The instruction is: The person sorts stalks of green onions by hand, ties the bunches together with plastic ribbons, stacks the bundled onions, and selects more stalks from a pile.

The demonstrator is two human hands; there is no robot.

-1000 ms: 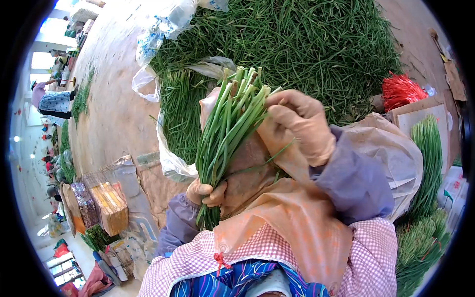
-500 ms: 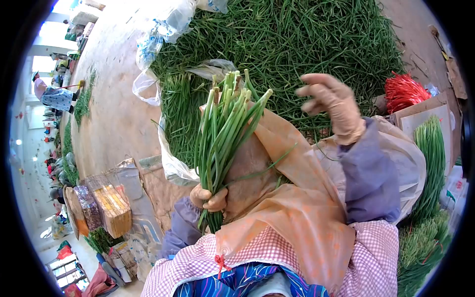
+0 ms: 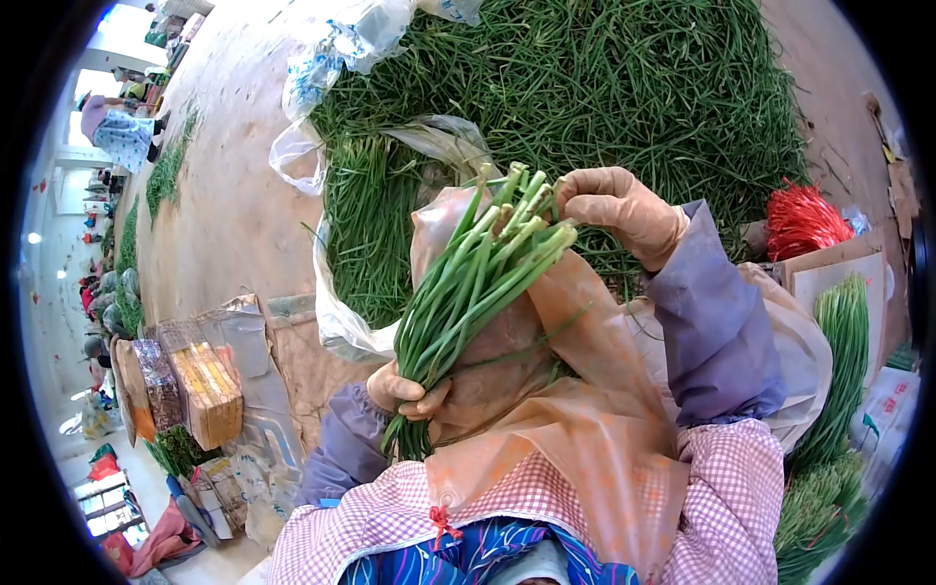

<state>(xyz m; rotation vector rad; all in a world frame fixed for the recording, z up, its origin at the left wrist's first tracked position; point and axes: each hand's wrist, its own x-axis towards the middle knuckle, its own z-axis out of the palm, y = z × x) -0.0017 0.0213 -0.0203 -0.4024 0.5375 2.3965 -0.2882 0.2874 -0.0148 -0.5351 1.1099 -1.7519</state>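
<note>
The left hand [image 3: 408, 392] grips a bunch of green stalks [image 3: 485, 278] near its lower end, above the orange apron [image 3: 585, 439]. The right hand [image 3: 624, 210], fingers bent and thumb close to them, is at the bunch's pale upper ends. Beyond, loose green stalks [image 3: 604, 88] spread across the floor [image 3: 229, 175], with red ties [image 3: 804, 222] beside them.

A tan, scuffed floor [image 3: 229, 219] spreads between nine and eleven o'clock, turning whiter at eight. Bright windows [image 3: 117, 34] glow toward ten o'clock. At nine, a pale wall [image 3: 44, 322] runs along the edge, with small white lights [image 3: 34, 238].
</note>
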